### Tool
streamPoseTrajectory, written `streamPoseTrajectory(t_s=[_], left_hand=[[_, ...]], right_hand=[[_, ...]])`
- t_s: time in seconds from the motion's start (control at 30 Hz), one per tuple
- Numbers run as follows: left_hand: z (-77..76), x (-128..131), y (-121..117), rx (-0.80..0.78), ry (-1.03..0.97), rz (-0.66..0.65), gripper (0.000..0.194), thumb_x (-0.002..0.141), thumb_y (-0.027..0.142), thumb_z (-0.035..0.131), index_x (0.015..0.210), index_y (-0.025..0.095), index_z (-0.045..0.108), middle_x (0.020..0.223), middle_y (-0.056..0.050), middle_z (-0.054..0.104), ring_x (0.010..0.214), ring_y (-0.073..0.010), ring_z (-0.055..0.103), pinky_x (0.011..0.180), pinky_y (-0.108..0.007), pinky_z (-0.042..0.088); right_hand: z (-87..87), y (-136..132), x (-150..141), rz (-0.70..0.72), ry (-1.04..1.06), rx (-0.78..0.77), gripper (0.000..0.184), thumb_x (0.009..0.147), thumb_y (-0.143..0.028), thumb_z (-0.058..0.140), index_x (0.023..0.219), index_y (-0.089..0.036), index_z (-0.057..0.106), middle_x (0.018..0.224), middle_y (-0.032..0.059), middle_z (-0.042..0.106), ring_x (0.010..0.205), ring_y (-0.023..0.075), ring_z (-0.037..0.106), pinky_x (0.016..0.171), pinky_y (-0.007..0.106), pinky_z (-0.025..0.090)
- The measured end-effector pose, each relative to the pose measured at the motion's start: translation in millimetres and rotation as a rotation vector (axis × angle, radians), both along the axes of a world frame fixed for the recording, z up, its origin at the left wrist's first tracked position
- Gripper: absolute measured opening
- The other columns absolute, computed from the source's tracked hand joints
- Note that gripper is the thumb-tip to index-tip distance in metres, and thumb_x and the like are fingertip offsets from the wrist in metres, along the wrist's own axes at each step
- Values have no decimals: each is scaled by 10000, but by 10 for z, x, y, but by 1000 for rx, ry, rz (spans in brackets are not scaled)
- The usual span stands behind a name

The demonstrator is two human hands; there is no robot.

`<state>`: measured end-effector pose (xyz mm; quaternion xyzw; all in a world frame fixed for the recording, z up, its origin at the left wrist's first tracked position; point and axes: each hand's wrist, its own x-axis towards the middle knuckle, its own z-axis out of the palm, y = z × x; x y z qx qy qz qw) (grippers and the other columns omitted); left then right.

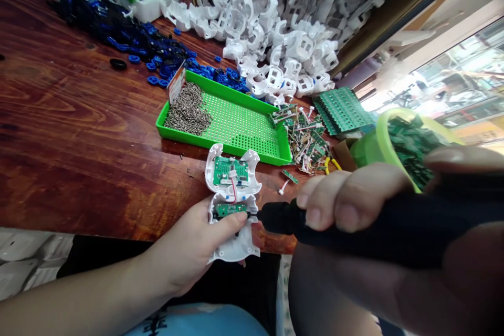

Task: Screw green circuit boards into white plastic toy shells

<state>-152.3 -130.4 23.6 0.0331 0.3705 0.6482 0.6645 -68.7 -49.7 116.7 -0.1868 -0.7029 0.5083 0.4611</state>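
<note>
My left hand (192,247) grips a white plastic housing (233,194) at the table's near edge, thumb laid across a small green circuit board inside it. A larger green board with a red wire sits in the housing's upper half. My right hand (354,199) is wrapped round a black electric screwdriver (394,228). Its tip touches the lower board beside my left thumb.
A green perforated tray (244,126) holds a heap of small screws (189,110). Behind it lie blue parts (129,37) and a pile of white housings (275,26). Loose wired boards (307,136), green board panels (340,110) and a green tub of boards (409,142) are at right.
</note>
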Motion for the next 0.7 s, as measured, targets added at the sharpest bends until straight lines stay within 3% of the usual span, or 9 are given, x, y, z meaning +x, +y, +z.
streamPoseTrajectory(t_s=[0.1,0.3,0.53,0.7], left_hand=[[-16,5,-11,-6,9,-4,171,780,177,644,947,138,649,674,-20,690,581,-117,590,537,-186,449],[-4,0,-27,11,-17,-31,71,741,201,689,760,134,681,612,-24,685,528,-112,580,493,-176,416],[29,-1,-16,-13,-10,-53,108,731,224,689,690,124,684,587,-58,697,499,-136,579,482,-205,413],[46,-10,-11,7,-34,-47,101,732,212,690,686,121,685,581,-55,695,496,-127,576,480,-195,416]], right_hand=[[-41,34,40,-20,64,33,216,773,-498,587,820,-289,561,520,-49,471,423,127,468,504,332,458],[-115,85,105,-15,120,-30,225,793,-461,563,886,-257,543,515,-54,503,409,129,476,494,341,455],[-145,34,43,-70,231,-29,237,808,-443,516,896,-223,513,515,-59,472,384,121,443,409,321,418],[-126,27,28,-73,212,24,186,782,-405,567,783,-229,507,499,-74,451,378,101,446,395,294,407]])
